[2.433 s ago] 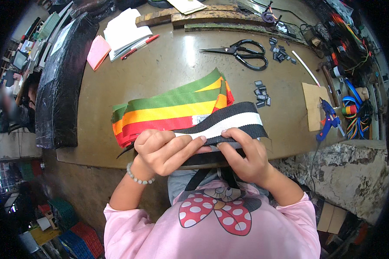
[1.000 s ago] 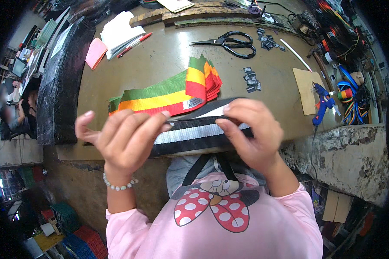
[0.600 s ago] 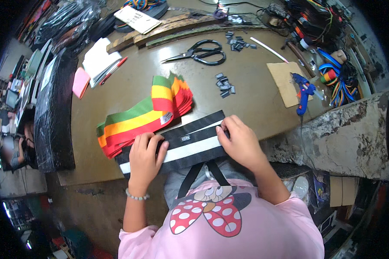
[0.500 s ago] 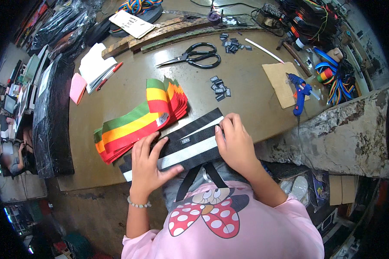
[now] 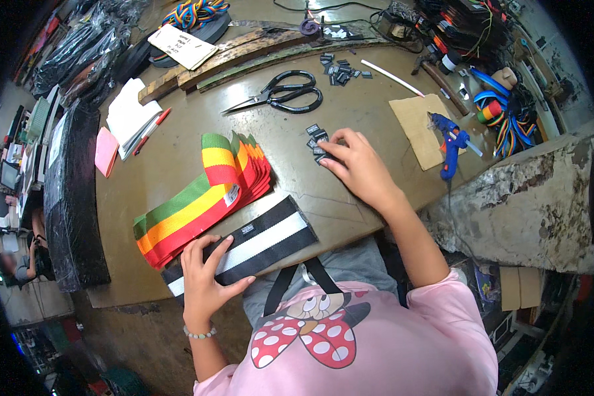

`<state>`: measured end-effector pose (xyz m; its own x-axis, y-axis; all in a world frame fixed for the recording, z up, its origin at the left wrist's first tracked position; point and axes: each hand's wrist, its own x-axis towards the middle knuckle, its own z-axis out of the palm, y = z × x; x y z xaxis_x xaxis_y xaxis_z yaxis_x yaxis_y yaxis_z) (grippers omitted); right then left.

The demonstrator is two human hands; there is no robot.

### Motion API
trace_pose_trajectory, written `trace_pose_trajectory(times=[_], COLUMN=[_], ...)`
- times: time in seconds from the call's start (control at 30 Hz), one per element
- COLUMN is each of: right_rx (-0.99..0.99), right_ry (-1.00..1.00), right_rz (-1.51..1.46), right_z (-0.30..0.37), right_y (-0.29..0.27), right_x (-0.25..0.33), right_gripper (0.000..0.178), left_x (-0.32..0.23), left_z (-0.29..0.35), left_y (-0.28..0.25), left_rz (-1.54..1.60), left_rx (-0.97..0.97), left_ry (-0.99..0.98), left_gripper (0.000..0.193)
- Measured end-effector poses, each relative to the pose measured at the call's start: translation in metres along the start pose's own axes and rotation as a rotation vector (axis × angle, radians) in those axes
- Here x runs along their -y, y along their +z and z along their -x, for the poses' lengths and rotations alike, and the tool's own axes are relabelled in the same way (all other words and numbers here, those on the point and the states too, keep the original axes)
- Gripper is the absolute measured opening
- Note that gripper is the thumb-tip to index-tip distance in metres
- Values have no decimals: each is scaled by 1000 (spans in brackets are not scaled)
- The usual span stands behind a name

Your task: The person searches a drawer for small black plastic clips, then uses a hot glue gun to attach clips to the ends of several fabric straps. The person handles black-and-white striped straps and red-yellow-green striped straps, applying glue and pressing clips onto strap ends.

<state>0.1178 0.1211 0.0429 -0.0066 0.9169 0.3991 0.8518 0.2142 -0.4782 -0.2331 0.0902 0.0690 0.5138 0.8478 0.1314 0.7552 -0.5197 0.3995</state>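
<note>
A black webbing strap with a white stripe lies flat along the table's near edge, a small dark label on its upper black band. My left hand rests on the strap's left part, fingers and thumb spread. Farther right, my right hand reaches into a small pile of dark labels. Its index finger and thumb touch the pile with a gap between them; whether a label is pinched cannot be made out. Beyond the black strap, a stack of green, yellow and red webbing strips lies folded over at its right end.
Black-handled scissors lie beyond the strips, near more dark labels. A blue glue gun sits by a cardboard piece at right. Papers and a red pen are at left. A plastic-wrapped black stack stands beyond them.
My right hand has left the black strap and moved up to the label pile. Another black strap piece that lay over it is no longer seen separately. My left hand stays on the strap.
</note>
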Motion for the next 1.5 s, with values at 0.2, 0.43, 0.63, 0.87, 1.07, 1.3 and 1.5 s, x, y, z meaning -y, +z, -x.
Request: trace_pose_trajectory(times=[0.2,0.43,0.63,0.87,1.07,1.3,1.5], right_rx=[50,124,201,94,135,26,-99], right_ry=[-100,-241,-202,-80,-155,-52,-2], right_rz=[64,94,0,-22,131,230,152], right_z=[9,29,40,30,34,26,32], right_y=[4,-8,-25,-7,10,2,11], right_x=[6,9,16,27,33,17,11], right_gripper=[12,19,17,37,42,39,28], left_x=[0,2,1,0,1,2,2], left_z=[-1,0,-1,0,0,0,1], left_y=[6,6,5,5,6,7,8], left_rz=[55,60,56,60,68,84,67], left_rx=[-55,-65,-63,-62,-67,-80,-94], left_ry=[-42,-44,-39,-47,-48,-44,-48], left_gripper=[73,72,71,72,72,72,71])
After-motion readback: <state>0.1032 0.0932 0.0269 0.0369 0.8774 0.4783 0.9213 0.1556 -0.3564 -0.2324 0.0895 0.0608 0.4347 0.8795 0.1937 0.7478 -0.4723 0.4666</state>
